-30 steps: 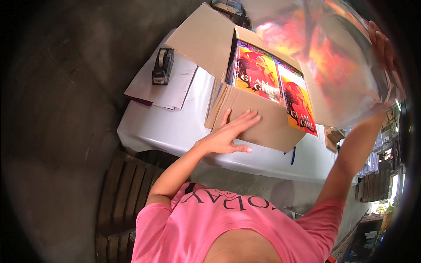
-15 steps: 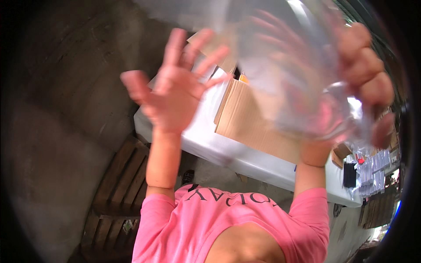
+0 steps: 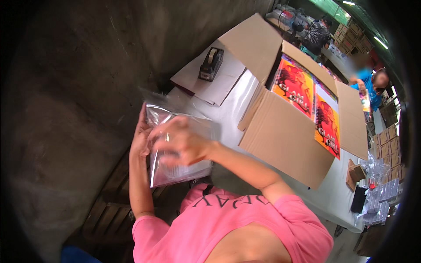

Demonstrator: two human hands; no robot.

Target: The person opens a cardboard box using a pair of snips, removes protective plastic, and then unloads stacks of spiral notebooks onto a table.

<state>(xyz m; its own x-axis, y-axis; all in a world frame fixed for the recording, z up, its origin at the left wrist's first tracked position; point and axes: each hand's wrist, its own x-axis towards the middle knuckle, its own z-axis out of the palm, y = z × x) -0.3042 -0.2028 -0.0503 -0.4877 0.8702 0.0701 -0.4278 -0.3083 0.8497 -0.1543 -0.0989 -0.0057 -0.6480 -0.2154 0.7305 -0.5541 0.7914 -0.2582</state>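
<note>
Packet shift: plastic packet [image 3: 184, 172] goes from the carton's [image 3: 285, 136] right to its left
Left hand [image 3: 141, 139]: clamped on the edge away from carton
Right hand [image 3: 182, 142]: blurred over packet; cannot tell its grip
Packet feel: likely light, slippery; best held by edges

The left hand [image 3: 142, 139] is gripping a clear plastic packet [image 3: 182, 172] at near left; the blurred right hand [image 3: 180, 141] is partly covering it. Rightward, 2 bright covers [image 3: 294, 83] are showing in an open carton [image 3: 285, 140].

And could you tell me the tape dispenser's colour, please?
The tape dispenser is black; the head view shows it best.
</note>
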